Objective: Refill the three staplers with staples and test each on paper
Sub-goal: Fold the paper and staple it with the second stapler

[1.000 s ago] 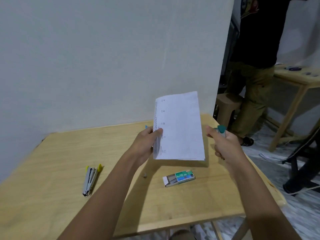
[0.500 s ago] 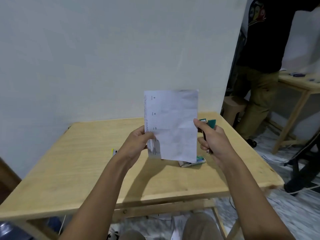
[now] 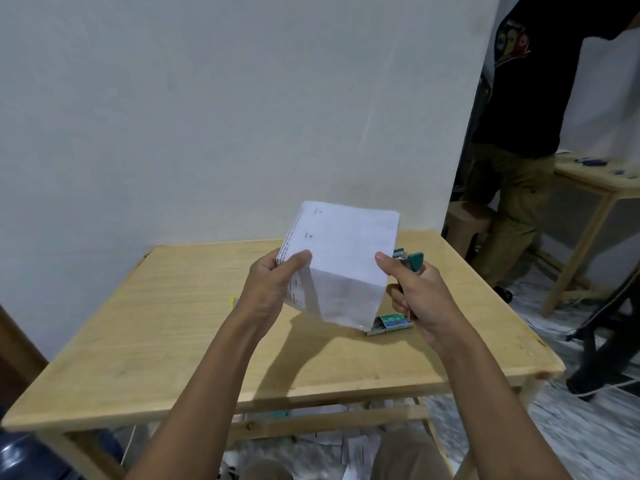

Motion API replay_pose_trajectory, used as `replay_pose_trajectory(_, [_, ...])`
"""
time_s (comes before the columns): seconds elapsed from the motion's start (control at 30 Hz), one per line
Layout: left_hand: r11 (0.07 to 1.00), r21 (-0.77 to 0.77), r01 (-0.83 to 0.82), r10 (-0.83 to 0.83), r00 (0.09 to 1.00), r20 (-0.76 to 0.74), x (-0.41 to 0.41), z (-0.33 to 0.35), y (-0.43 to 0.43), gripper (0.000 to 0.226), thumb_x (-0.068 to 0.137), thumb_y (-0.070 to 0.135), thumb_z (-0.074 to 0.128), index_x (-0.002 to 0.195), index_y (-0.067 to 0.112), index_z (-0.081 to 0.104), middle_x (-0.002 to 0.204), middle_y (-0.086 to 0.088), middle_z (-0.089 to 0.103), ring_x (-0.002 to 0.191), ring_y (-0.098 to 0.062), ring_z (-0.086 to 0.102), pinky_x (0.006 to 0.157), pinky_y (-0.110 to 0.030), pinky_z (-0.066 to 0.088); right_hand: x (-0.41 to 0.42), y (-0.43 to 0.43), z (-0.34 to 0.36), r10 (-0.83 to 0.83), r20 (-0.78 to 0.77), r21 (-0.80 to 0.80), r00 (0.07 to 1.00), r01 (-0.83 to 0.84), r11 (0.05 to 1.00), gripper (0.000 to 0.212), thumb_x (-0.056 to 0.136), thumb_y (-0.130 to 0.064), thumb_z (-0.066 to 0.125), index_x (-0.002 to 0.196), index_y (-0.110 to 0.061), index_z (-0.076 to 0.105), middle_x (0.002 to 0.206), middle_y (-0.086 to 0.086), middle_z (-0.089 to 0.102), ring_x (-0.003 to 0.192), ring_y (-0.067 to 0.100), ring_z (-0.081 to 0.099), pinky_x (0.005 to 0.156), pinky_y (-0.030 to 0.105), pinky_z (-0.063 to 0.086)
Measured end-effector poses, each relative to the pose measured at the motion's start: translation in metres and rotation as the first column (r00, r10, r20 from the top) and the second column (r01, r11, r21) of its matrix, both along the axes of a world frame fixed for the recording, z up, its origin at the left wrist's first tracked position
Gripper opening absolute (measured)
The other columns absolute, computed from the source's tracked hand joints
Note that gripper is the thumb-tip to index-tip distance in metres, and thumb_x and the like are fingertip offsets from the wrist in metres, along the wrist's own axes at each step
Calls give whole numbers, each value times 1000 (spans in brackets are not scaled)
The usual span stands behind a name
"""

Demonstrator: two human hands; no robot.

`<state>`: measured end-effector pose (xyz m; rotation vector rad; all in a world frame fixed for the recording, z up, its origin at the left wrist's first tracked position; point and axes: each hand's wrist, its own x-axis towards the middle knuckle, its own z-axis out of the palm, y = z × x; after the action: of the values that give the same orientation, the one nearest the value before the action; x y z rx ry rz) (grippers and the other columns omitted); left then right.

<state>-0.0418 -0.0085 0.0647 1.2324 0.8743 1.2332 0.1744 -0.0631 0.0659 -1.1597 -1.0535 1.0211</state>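
Head view, as I see it from the remote station. The paper (image 3: 346,265) is held in the air above the middle of the desk (image 3: 173,323), upright and leaning a little to the right. It is a white sheet, creased, with a bend across its middle so that the lower half lies in shadow. A line of fine print runs down its left edge, and a few small marks, one of them an "x", stand just inside that edge.

The left grip (image 3: 273,285) holds the paper at its left edge, thumb on the near face and fingers behind. The right grip (image 3: 419,299) is curled round a green stapler (image 3: 412,261), whose teal head and metal nose stick up above the knuckles; its thumb presses on the paper's right edge.

A green staple box (image 3: 391,322) lies flat on the desk, just below the paper's lower right corner.

A yellow sliver (image 3: 234,302) shows beside the left wrist; it may be the tip of another stapler, but most of it is hidden.

At the far right a standing person (image 3: 519,116) in a dark top faces a second table (image 3: 602,181).
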Motion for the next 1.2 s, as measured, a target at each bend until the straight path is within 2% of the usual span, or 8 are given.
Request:
replay_pose_trajectory(0.23, [993,-28,-112,115,976,183,11,5,-8,32,83,34,75,100,7,73,113,-13,72,100,-23,68,96,-41,49,-17,-3,-10,1,-215,-111,977,-26,993,34,84,-30,73,109,-8,62,62,-2,49,41,8,30,41,22,28])
replay_pose_trajectory(0.33, [973,-45,-228,232,941,247,18,6,-9,45,66,54,81,100,27,69,124,-9,66,108,-22,65,105,-46,46,-30,-6,-18,3,-266,-134,964,-40,990,49,72,-39,80,108,-10,62,67,1,45,40,7,30,41,23,27])
replay_pose_trajectory(0.43, [931,-183,-316,349,917,194,28,4,-11,98,50,67,82,133,48,35,150,-4,37,125,-19,53,109,-43,41,-41,-8,-22,-20,-259,-100,966,-6,995,42,65,-47,81,83,-20,56,58,-1,37,43,9,29,52,32,20])
replay_pose_trajectory(0.53, [918,-318,-239,316,923,219,37,-2,-24,115,72,51,79,150,40,-5,152,0,36,130,-17,48,109,-37,36,-52,-10,-21,11,-307,-19,952,-17,1000,29,86,-31,74,72,-21,51,53,-4,32,43,10,27,53,32,19])
replay_pose_trajectory(0.7, [948,-318,-23,157,902,402,30,4,-34,36,96,30,60,125,9,60,119,-9,71,113,-27,65,98,-45,52,-66,-10,-23,5,-209,-77,978,-22,997,37,80,-38,76,96,-8,60,60,1,42,40,9,30,49,29,23])
replay_pose_trajectory(0.87, [970,-226,-93,158,945,286,12,6,-31,24,99,16,52,120,11,64,114,-5,73,100,-22,71,77,-36,59,-62,-15,-27,-137,-91,-98,986,128,987,21,85,-34,75,84,-15,65,55,-13,55,41,0,44,45,17,32])
replay_pose_trajectory(1.0, [982,-188,4,41,972,233,1,5,-32,28,101,18,49,125,11,62,119,-4,71,109,-21,68,80,-32,57,-53,-15,-24,-118,-156,-127,981,98,987,25,85,-39,74,104,-23,70,61,-13,56,41,4,36,43,19,29])
replay_pose_trajectory(1.2, [979,-188,83,-22,952,304,-8,4,-31,28,100,18,49,125,11,61,121,-5,70,112,-21,67,96,-39,50,-45,-11,-24,-20,-154,-142,988,-2,990,42,73,-52,80,96,-18,68,64,1,34,48,11,26,47,23,28])
